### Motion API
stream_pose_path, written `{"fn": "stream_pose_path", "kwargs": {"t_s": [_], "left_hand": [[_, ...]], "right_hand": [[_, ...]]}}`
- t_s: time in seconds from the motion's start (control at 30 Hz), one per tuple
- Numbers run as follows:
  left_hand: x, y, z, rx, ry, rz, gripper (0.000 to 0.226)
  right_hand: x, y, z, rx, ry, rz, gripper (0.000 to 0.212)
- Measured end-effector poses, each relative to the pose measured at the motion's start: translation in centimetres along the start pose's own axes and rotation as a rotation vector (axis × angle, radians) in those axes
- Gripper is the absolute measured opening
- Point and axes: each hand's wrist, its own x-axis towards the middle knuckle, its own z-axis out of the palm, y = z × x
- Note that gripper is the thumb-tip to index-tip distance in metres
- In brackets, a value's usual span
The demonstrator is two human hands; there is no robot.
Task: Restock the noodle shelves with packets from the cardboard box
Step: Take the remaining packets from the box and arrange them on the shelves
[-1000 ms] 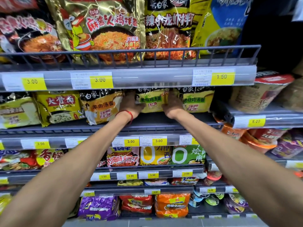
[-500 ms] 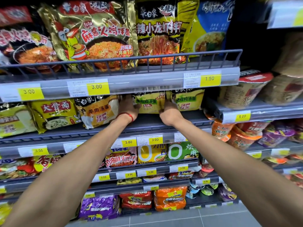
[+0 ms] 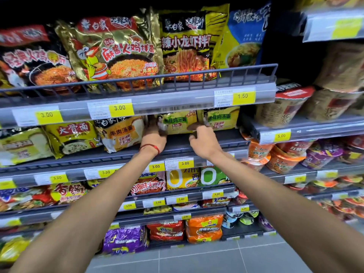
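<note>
Both forearms bare, no sleeves visible. Thin red string bracelet (image 3: 150, 148) on left wrist.

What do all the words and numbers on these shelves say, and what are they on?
"3.00": top-rail tag
"1.50": right tag, same rail
"3.00": middle-rail tag
"5.00": cup-shelf tag
"麻酱火鸡拌面": gold packet
"辣小龙虾拌": black-yellow packet
"大骨面": yellow packet
"羊肉汤面": orange packet
"老母鸡汤面": green-lettered packet
Small print beside the prices: too small to read.
Far-right top tag: blurred.
</note>
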Motion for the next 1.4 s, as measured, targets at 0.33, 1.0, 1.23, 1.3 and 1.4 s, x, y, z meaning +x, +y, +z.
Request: {"fn": "stream_pose_path", "kwargs": {"t_s": [0.33,1.0,1.23,1.3,1.4], "left_hand": [[-6.4,-5.8,-7.9,0.115,0.302,-0.065,0.021],[3.0,-12.7,-9.7,0.001,-0.136,-0.098,0.081],[3.1,-12.5,-9.8,0.018,-0.088,-0.061,0.062],[3.3,-12.5,-9.9,0.024,-0.041,-0.023,0.057],[3.2,-11.7,-10.2,0.06,-0.027,-0.014,0.056]], "right_hand": [[-1.6,-5.7,4.2,0.11,-0.103,-0.182,0.026],[4.5,-10.5,11.7,0.096,-0.199,0.006,0.097],[5.5,-10.9,11.8,0.003,-0.093,-0.012,0.078],[5.5,-11.0,12.4,-0.003,-0.044,-0.052,0.068],[5.5,-10.8,12.4,-0.006,-0.037,-0.054,0.068]]}}
